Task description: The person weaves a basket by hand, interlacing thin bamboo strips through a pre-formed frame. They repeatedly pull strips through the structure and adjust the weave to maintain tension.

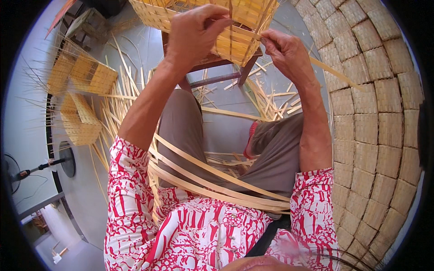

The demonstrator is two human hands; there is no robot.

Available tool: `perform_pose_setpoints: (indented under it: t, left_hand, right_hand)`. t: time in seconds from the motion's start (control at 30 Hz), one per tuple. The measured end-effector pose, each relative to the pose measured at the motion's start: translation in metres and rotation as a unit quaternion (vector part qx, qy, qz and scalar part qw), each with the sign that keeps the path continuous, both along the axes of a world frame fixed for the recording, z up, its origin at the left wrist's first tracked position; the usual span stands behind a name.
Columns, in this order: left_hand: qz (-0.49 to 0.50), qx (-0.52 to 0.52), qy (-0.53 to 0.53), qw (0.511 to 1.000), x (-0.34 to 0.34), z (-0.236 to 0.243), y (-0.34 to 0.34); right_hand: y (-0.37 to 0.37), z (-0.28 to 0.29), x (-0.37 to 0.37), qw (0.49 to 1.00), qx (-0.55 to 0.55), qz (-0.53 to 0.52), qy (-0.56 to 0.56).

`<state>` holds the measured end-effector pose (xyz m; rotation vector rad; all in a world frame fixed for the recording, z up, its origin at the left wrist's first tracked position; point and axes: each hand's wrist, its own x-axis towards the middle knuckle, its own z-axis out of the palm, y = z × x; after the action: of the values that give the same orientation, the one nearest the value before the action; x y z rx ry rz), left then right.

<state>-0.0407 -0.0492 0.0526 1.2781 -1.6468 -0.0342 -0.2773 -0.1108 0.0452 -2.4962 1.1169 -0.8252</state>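
Observation:
A half-woven yellow bamboo basket (pixel 242 47) with upright strips rests on a dark wooden stool (pixel 214 77) in front of me. My left hand (pixel 196 31) is raised at the basket's near side, fingers curled and closed by an upright strip; what they grip is hidden. My right hand (pixel 282 52) pinches a flat bamboo strip at the basket's right corner, and the strip's loose length (pixel 341 74) trails down to the right. Several long pale strips (pixel 212 189) lie across my lap.
Two unfinished baskets (pixel 83 117) with spiky loose ends stand at left among scattered strips (pixel 115 108). Stacked woven squares (pixel 375 117) fill the right side. A fan on a stand (pixel 67 160) is at far left, a small wooden stool (pixel 86 25) at back left.

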Motion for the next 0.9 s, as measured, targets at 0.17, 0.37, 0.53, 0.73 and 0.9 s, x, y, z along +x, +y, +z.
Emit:
perform_pose_setpoints:
  t: [0.17, 0.37, 0.53, 0.73, 0.9]
  left_hand:
    - [-0.065, 0.041, 0.038, 0.996, 0.004, 0.0, -0.016]
    - [-0.075, 0.075, 0.136, 0.985, -0.01, 0.014, -0.02]
    - [-0.041, 0.039, 0.141, 0.988, -0.001, -0.005, -0.016]
    - [-0.037, -0.023, -0.099, 0.994, -0.026, -0.01, -0.009]
    - [-0.024, 0.045, -0.173, 0.984, -0.022, -0.015, -0.014]
  right_hand:
    - [0.001, -0.001, 0.008, 1.0, 0.004, -0.007, -0.007]
    - [-0.005, -0.007, 0.006, 0.999, -0.014, -0.003, -0.044]
    - [-0.004, -0.005, 0.007, 1.0, 0.0, -0.002, -0.021]
    - [-0.004, -0.005, 0.014, 0.999, -0.033, 0.008, -0.005]
    - [0.003, 0.002, 0.025, 0.997, -0.075, 0.023, 0.007]
